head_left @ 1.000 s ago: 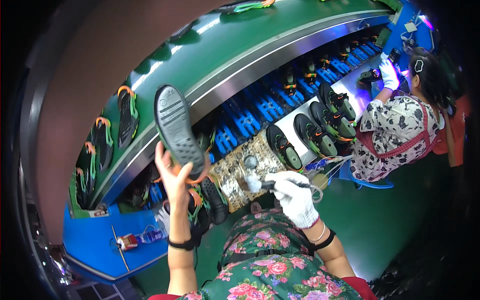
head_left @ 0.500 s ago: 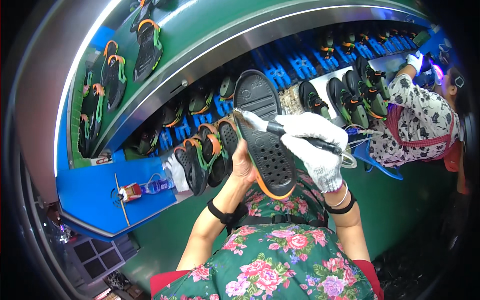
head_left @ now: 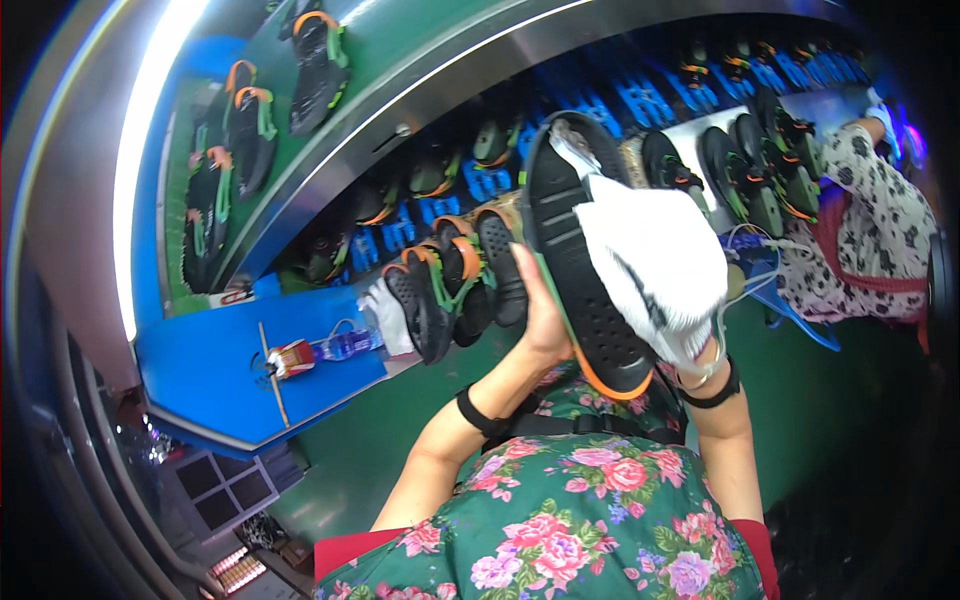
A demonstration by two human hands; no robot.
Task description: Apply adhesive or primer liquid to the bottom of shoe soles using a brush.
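My bare left hand (head_left: 545, 318) grips a black sandal (head_left: 562, 225) by its left edge, tilting its underside toward me. This sole has ridges, a patch of round holes and an orange rim at its near end. In my right hand (head_left: 655, 262), which wears a white knitted glove, is a brush (head_left: 574, 150) with pale bristles. The brush tip lies against the far end of the sole. Most of its handle is hidden by the glove. Just left of my left hand, several black sandals (head_left: 430, 305) with orange and green straps stand at the bench edge.
A blue tabletop (head_left: 200, 375) at the left holds a plastic bottle (head_left: 348, 345) and a small red-and-white box (head_left: 292, 358). More sandals hang on a green surface (head_left: 365, 70) at upper left. Blue racks (head_left: 640, 100) line the back. A co-worker (head_left: 870, 220) sits at the right.
The brush has moved from the sole's left side up to its far end, and my right hand has followed, covering more of the sole. My view has shifted slightly left.
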